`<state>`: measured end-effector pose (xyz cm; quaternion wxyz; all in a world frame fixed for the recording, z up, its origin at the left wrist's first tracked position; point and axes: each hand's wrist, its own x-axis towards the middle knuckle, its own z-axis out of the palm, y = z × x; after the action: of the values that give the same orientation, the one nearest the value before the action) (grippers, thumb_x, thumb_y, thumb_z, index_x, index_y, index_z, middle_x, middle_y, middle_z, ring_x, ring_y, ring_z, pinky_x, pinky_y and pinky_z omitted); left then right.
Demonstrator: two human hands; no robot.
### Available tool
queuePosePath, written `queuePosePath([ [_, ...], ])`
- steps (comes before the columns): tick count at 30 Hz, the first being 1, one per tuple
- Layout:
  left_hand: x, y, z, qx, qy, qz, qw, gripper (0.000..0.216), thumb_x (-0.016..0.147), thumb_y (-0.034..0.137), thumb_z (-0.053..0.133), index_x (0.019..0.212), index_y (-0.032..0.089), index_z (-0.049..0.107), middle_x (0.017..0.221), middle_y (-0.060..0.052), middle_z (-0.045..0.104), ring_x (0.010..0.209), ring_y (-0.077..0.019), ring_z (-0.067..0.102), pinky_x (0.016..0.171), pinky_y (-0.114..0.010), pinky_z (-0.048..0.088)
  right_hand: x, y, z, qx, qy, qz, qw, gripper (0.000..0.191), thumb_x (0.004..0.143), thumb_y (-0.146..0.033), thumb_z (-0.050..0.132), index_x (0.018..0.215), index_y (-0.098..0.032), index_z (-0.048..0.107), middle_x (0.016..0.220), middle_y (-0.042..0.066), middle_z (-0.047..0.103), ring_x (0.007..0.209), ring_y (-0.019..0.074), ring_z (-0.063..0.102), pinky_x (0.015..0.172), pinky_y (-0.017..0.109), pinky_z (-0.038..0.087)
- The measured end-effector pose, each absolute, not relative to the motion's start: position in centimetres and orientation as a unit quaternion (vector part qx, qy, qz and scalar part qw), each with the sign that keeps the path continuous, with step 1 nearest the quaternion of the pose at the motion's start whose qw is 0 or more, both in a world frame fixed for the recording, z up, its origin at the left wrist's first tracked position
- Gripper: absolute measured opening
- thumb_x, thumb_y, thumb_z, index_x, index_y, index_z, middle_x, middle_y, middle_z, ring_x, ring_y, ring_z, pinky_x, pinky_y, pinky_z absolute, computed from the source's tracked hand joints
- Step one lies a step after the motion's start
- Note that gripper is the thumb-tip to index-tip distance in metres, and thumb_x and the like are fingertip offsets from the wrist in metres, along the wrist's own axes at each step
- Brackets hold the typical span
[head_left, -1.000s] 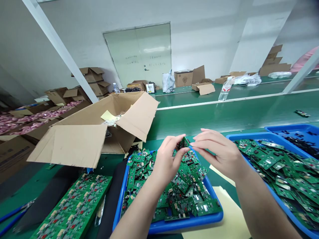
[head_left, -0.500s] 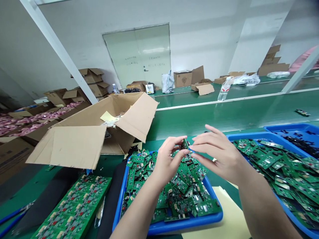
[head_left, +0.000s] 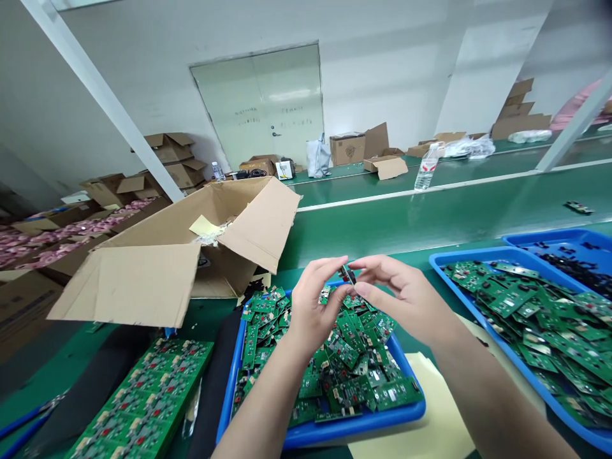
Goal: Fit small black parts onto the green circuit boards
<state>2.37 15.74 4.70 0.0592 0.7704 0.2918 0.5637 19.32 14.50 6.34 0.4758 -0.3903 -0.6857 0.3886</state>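
Above a blue tray (head_left: pixel 306 440) heaped with small green circuit boards, my left hand (head_left: pixel 313 303) is closed, pinching one small circuit board (head_left: pixel 347 275) between thumb and fingertips. The board is tilted, and a dark part shows on it. My right hand (head_left: pixel 399 290) meets it from the other side, thumb and fingers closed at the board's right end. Fingers hide much of the board, so its details are not clear. More loose green boards (head_left: pixel 349 350) lie piled in the tray under both hands.
At the right stand a second blue tray (head_left: pixel 435 260) of boards and another blue tray (head_left: pixel 514 240) with small black parts. Left are an open cardboard box (head_left: pixel 138 280), unsplit board panels (head_left: pixel 148 395) and blue-handled pliers (head_left: pixel 29 414). A water bottle (head_left: pixel 426 167) stands behind.
My right hand's spread fingers have drawn together and closed on the board. The board has turned in my left hand and shifted slightly left.
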Motion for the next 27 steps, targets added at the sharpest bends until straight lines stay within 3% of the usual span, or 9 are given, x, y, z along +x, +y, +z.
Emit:
queuePosePath([
  [5,2.1,15.8,4.7,0.77,0.288,0.567,0.059,0.03,0.088,0.027,0.063,0.118,0.022,0.063,0.102,-0.009,0.07,0.094,-0.0184,0.066,0.081,-0.032,0.058,19.3,14.7,6.4,-0.345,-0.64,0.485,0.485,0.019,0.081,-0.029,0.067,0.099,-0.021,0.066,0.072,0.0,0.07,0.069,0.0128,0.067,0.066,0.026,0.055],
  [13,2.3,15.7,4.5,0.732,0.259,0.596,0.203,0.032,0.082,0.031,0.071,0.113,0.023,0.068,0.093,-0.006,0.07,0.085,-0.0161,0.068,0.077,-0.028,0.061,19.3,15.0,6.8,-0.295,-0.597,0.558,0.496,0.016,0.075,-0.019,0.068,0.091,-0.021,0.07,0.057,-0.005,0.064,0.057,0.0082,0.062,0.058,0.019,0.052],
  [16,2.5,15.6,4.4,0.716,0.261,0.598,0.248,0.032,0.08,0.029,0.073,0.111,0.024,0.069,0.092,-0.005,0.069,0.085,-0.0156,0.069,0.078,-0.027,0.061,19.4,15.0,6.7,-0.321,-0.615,0.517,0.501,0.013,0.076,-0.024,0.069,0.088,-0.02,0.071,0.066,-0.001,0.068,0.06,0.0104,0.063,0.059,0.022,0.054],
  [20,2.9,15.3,4.2,0.687,0.262,0.604,0.307,0.033,0.08,0.027,0.073,0.113,0.024,0.069,0.092,-0.005,0.069,0.086,-0.0157,0.07,0.078,-0.026,0.062,19.4,14.8,6.4,-0.37,-0.668,0.377,0.524,0.012,0.081,-0.028,0.066,0.087,-0.02,0.072,0.082,0.003,0.073,0.075,0.0158,0.068,0.069,0.027,0.056],
  [27,3.1,15.1,4.5,0.66,0.279,0.593,0.367,0.03,0.083,0.03,0.07,0.113,0.025,0.07,0.111,-0.008,0.072,0.092,-0.0174,0.069,0.081,-0.027,0.059,18.3,14.5,6.3,-0.374,-0.698,0.176,0.584,0.006,0.085,-0.021,0.061,0.08,-0.02,0.065,0.073,0.001,0.071,0.067,0.0139,0.067,0.063,0.024,0.054],
])
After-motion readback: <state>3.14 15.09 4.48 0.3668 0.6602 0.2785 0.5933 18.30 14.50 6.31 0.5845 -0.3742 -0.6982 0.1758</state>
